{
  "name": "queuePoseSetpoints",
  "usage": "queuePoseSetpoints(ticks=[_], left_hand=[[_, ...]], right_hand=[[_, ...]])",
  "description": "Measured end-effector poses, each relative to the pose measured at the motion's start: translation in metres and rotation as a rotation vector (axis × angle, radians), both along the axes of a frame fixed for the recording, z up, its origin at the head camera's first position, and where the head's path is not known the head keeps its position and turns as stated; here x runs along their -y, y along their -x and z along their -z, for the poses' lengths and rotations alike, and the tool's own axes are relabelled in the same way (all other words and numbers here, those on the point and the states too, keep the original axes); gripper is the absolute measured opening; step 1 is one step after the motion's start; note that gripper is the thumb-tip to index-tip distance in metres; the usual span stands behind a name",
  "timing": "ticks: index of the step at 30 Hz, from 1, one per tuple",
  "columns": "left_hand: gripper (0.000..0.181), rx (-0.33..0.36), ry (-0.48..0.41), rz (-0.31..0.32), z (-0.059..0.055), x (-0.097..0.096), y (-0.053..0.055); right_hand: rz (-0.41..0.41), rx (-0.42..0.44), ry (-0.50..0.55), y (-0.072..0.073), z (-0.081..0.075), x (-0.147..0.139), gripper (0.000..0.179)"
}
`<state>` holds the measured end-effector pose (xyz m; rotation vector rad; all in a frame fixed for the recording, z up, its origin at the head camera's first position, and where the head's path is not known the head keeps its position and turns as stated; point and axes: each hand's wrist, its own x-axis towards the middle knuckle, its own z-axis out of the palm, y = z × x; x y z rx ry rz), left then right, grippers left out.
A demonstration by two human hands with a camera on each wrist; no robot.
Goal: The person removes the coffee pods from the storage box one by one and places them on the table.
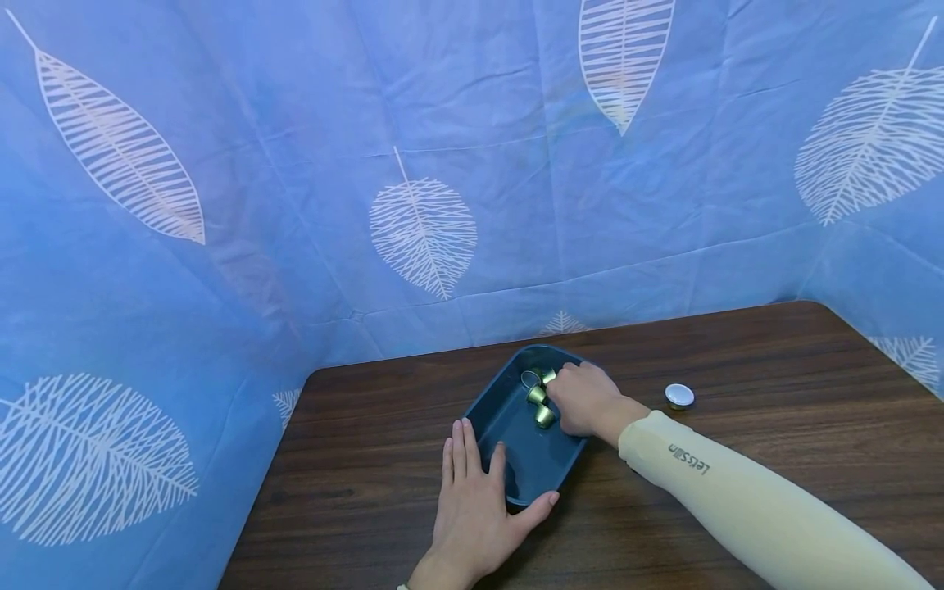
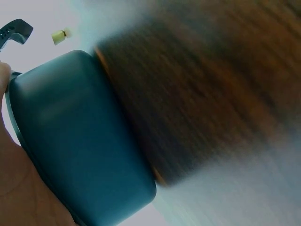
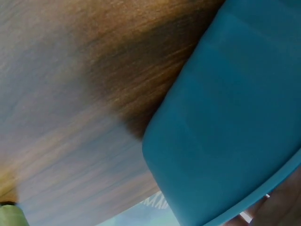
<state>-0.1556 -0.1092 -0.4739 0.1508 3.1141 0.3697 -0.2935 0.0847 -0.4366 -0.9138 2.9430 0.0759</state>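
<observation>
A dark blue-grey rectangular tray (image 1: 516, 483) sits at an angle on the table. Several small gold-green coffee capsules (image 1: 544, 416) lie toward its far end. My left hand (image 1: 472, 512) rests on the tray's near left corner with fingers straight, the thumb along the near end. Over the right rim reaches my right hand (image 1: 586, 399), fingers bent down among the capsules; the fingertips are hidden, and I cannot tell whether they hold one. The left wrist view shows the tray's outer wall (image 2: 84, 136) beside the palm. In the right wrist view, fingers (image 3: 282, 205) show behind the rim.
One capsule (image 1: 679, 397) stands on the table right of the tray, its white round face up. The dark wood table (image 1: 354, 459) has rounded far corners. A blue curtain (image 1: 295, 164) with white leaf prints hangs behind it and at both sides.
</observation>
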Motion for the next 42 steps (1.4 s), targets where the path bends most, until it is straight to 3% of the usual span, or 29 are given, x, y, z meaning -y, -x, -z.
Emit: queuePoseSetpoints(ticks=[8,16,23,27,34,42], left_hand=[[0.111,0.006,-0.001,-0.005,0.000,0.000,0.000],[0.113,-0.004,0.001,-0.001,0.001,0.000,0.000],[0.108,-0.018,0.008,0.006,0.000,-0.001,-0.001],[0.109,-0.027,0.020,0.004,0.001,-0.002,-0.001],[0.110,-0.023,0.020,0.001,0.001,-0.001,0.000],[0.111,-0.008,0.023,-0.001,-0.001,-0.001,0.001]], right_hand=[[-0.018,-0.010,0.007,-0.001,-0.002,0.002,0.011],[-0.045,-0.087,0.074,-0.004,-0.008,0.001,0.021],[-0.036,0.004,0.225,-0.010,-0.016,-0.003,0.011],[-0.033,0.048,0.310,-0.010,-0.017,-0.008,0.014],[-0.011,0.021,0.398,-0.008,-0.017,-0.018,0.003],[-0.009,0.025,0.458,-0.004,-0.025,-0.025,0.007]])
